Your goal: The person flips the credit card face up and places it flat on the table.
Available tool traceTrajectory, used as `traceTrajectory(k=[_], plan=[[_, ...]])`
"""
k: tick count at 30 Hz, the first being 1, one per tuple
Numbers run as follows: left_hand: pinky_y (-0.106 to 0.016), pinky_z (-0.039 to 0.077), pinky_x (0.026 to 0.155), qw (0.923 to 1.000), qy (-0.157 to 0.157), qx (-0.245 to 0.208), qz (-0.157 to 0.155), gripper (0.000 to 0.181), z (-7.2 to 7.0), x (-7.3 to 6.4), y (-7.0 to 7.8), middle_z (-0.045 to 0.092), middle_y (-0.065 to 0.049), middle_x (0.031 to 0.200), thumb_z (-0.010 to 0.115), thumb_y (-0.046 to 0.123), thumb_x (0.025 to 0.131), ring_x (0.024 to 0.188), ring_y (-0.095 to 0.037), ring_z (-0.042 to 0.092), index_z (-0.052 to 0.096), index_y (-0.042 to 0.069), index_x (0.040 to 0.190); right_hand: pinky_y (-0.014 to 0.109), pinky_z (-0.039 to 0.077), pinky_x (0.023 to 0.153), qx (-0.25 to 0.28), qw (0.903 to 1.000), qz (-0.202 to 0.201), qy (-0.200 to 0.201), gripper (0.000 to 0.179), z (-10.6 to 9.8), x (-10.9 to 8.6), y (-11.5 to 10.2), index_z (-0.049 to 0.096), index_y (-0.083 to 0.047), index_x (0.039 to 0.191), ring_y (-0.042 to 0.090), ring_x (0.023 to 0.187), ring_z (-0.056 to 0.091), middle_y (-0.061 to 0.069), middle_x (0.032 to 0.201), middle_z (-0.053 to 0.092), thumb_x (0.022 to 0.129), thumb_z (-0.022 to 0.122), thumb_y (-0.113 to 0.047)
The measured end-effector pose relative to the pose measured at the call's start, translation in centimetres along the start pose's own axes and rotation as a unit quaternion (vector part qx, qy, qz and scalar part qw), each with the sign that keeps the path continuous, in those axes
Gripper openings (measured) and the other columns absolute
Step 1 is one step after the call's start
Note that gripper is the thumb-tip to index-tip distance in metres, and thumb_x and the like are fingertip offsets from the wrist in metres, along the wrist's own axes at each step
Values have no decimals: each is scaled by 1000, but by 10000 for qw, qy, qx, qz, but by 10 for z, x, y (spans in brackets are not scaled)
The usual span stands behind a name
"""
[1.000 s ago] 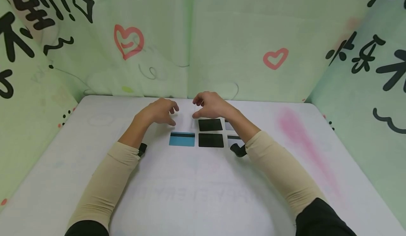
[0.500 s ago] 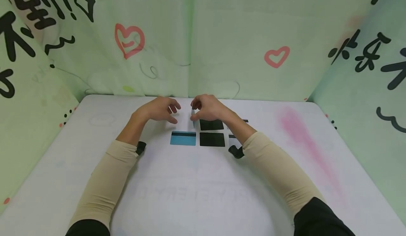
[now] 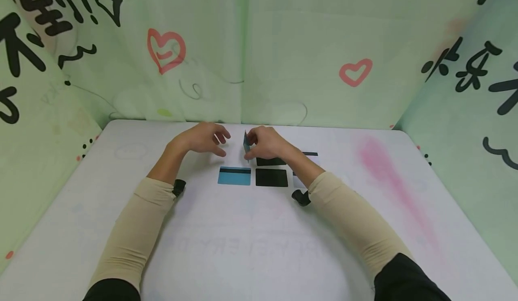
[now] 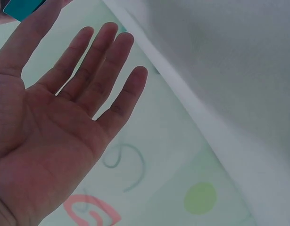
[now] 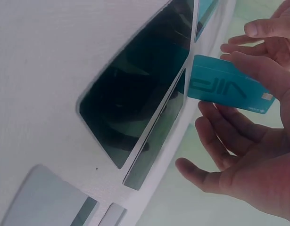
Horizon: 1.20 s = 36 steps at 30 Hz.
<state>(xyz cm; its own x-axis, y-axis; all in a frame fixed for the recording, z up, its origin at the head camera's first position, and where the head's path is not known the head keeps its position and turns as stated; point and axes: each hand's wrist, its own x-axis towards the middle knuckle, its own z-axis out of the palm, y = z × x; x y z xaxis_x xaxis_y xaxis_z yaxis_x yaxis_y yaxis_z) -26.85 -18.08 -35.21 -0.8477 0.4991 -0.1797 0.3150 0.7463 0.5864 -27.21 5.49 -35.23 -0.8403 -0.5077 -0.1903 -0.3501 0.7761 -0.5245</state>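
Note:
My right hand (image 3: 267,142) pinches a teal card (image 5: 225,87) with "VIP" lettering between thumb and fingers. In the head view the card stands on edge, nearly edge-on, at the left end of the back row. Across a small gap to its left, my left hand (image 3: 206,138) hovers with fingers spread and relaxed, holding nothing; its palm shows in the left wrist view. Nearer me lies a blue card (image 3: 234,178) with a dark stripe. Beside it is a black card (image 3: 271,178), and behind that a second black card (image 3: 265,161), partly covered by the right hand.
White striped cards, one at the back (image 3: 311,154) and one in front (image 3: 297,182), lie partly under the right forearm. The white table (image 3: 251,242) is enclosed by green cloth walls (image 3: 283,58) at the back and sides.
My right hand has come slightly down toward me, and the teal card in it has turned so that more of its face shows. The left hand has barely moved.

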Motion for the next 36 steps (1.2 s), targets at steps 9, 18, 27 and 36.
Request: traceTrajectory(k=[9,18,27,36], plan=[[-46,53,102,9999,-27,-101,-80,58,0,-1,-2,69,-17,129,84,18,87,124,-33,64,62,1,138,38,53,103,6,9999,113,-105,56,8,6,5,63,1,132,26,113,63,13,126,70,86,85,-24],[-46,53,102,9999,-30,-95,-56,58,-1,2,-3,69,-16,129,84,18,87,123,-32,64,62,2,139,38,53,102,-83,10000,33,-29,57,10,5,6,64,1,132,26,113,64,13,124,71,85,86,-23],[-47,54,102,9999,-63,-136,-62,60,-1,2,-1,69,-16,130,83,18,88,124,-33,63,60,1,140,40,52,104,-153,9999,-25,35,59,12,5,6,64,-1,136,27,117,64,15,127,71,86,85,-24],[-47,54,100,9999,-36,-125,27,61,0,1,1,70,-16,127,83,18,88,123,-35,64,58,0,141,41,53,103,-256,9997,-22,63,60,15,5,8,64,-2,139,27,117,64,16,128,70,87,84,-26]])
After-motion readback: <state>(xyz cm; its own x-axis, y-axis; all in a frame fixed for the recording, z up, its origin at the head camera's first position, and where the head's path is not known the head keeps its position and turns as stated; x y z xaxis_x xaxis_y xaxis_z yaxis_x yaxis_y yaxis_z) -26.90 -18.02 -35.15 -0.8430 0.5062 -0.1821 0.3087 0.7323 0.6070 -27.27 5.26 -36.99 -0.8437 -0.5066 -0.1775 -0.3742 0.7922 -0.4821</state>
